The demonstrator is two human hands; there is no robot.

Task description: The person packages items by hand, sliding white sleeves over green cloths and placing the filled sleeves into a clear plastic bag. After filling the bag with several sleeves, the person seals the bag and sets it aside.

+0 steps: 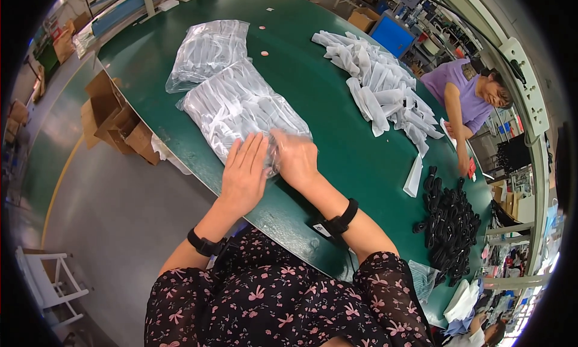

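Note:
A clear plastic bag (241, 109) packed with whitish, sleeve-like pouches lies on the green table in front of me. My left hand (244, 175) rests flat on its near end, fingers stretched out and side by side. Close beside it, my right hand (296, 157) is bent over the bag's near corner. Its fingers are smeared by motion, so whether they grip the film is hidden. Just beyond lies a second filled clear bag (211, 52), touching the first.
On the green table (289, 58) lie a heap of whitish pouches (385, 82) and a pile of black coiled cables (450, 226). Across the right side, a person in a purple top (454, 88) reaches over the edge. Open cardboard boxes (117, 118) stand beside the left edge.

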